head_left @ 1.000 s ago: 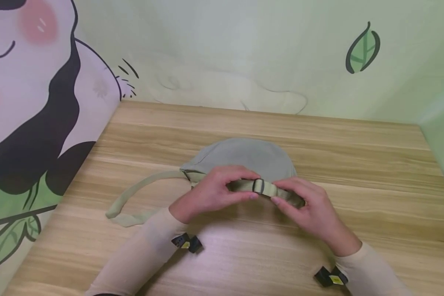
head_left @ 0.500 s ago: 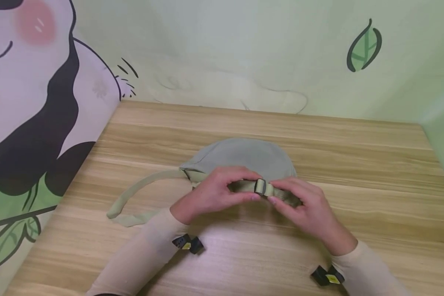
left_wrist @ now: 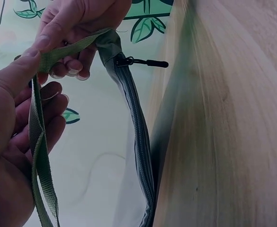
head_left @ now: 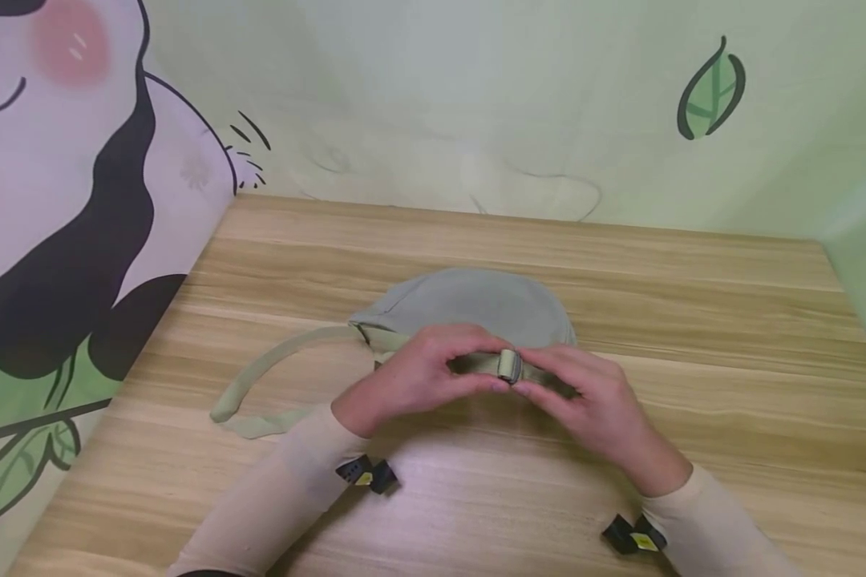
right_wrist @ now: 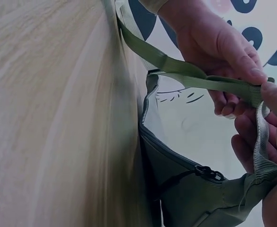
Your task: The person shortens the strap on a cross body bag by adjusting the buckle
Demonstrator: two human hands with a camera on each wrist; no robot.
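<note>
A grey-green waist bag (head_left: pixel 476 304) lies on the table, its curved side facing away from me. Its light green webbing strap (head_left: pixel 252 381) loops out to the left and runs back through both hands in front of the bag. My left hand (head_left: pixel 422 373) pinches the strap just left of a dark slider buckle (head_left: pixel 509 365). From the other side, my right hand (head_left: pixel 595 401) pinches the strap with thumb and fingertips right at the buckle. A zipper with a black pull (left_wrist: pixel 150 63) shows along the bag's edge in the left wrist view.
The wood-grain table (head_left: pixel 729 320) meets a pale green wall (head_left: pixel 433 96) at the back and side walls left and right. A panda drawing (head_left: pixel 123 200) covers the left wall. Each sleeve carries a small black device (head_left: pixel 368 474) near the wrist.
My right hand has slid left along the strap, and the stretch between its fingertips and the buckle has shortened. The left hand and the bag have hardly moved.
</note>
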